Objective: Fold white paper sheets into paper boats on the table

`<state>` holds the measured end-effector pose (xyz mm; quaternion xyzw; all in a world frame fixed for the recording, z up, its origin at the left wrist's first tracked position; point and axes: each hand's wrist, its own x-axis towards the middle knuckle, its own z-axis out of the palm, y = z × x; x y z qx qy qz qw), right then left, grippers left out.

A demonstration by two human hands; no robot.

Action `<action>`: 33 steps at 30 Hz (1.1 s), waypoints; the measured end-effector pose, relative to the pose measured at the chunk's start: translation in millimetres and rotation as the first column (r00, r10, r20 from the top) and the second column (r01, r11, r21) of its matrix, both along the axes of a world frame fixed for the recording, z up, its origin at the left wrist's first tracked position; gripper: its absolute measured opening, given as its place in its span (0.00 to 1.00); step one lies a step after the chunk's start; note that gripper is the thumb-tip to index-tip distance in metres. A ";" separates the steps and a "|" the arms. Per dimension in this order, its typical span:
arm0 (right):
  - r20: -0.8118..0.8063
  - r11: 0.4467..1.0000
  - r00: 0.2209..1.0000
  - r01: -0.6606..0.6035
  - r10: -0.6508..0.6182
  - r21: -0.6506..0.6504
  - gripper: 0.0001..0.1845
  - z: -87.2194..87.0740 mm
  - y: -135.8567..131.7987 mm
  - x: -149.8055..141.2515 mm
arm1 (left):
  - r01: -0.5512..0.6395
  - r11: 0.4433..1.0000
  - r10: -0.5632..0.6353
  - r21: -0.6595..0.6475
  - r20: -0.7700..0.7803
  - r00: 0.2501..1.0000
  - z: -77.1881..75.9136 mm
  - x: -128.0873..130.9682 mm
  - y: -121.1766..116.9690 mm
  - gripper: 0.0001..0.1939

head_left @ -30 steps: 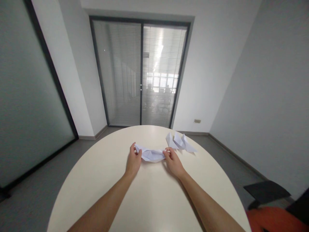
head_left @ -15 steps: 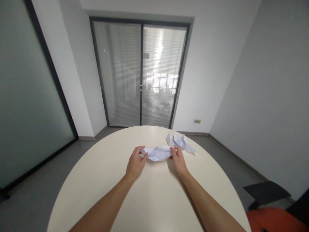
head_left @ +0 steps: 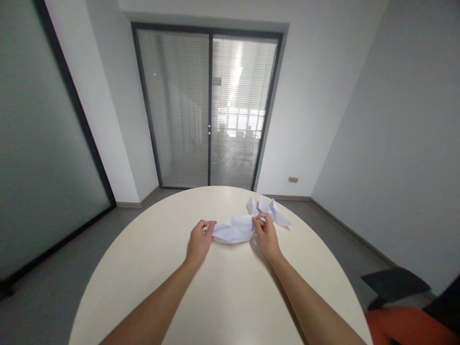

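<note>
- The sheet of paper (head_left: 233,230) is held over the far half of the table (head_left: 230,297), a little right of the table's middle line.
- It is white and folded into a long, narrow shape with tapering ends; creases meet near its centre, and its lower edge bows toward the table's near side.
- The left hand (head_left: 200,242) pinches the sheet's left end, thumb and fingers drawn together, above the table.
- The right hand (head_left: 267,236) grips the other end between thumb and fingertips, nearer the table's right edge.
- Three folded papers (head_left: 263,205) with pointed peaks sit in a row on the table, by its far right edge; the right hand's fingers overlap them in view.
- Beyond the table is a glass door (head_left: 172,120) with blinds; to the table's right is a chair (head_left: 413,321) with an orange-red seat.
- Compared with a second ago, the sheet is farther right over the table and shows a flatter, smoother face instead of an open hollow. The three folded papers stay where they were.
</note>
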<state>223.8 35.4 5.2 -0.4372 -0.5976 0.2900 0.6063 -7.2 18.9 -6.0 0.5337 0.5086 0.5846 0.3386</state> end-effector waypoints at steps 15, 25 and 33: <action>0.423 0.987 0.901 -0.143 0.099 0.071 0.14 3.7 -11.3 1.2 | -0.287 0.956 0.290 0.054 -0.055 0.955 1.3 -9.8 1.0 0.15; 0.509 0.999 0.860 -0.039 0.032 0.002 0.11 4.5 -9.4 1.3 | -0.286 0.948 0.306 0.142 -0.148 0.940 6.5 -8.5 -2.2 0.13; 0.340 0.997 0.938 -0.064 0.072 -0.035 0.17 -0.9 -3.7 1.6 | -0.295 0.949 0.307 0.113 -0.100 0.947 1.1 -15.2 7.0 0.15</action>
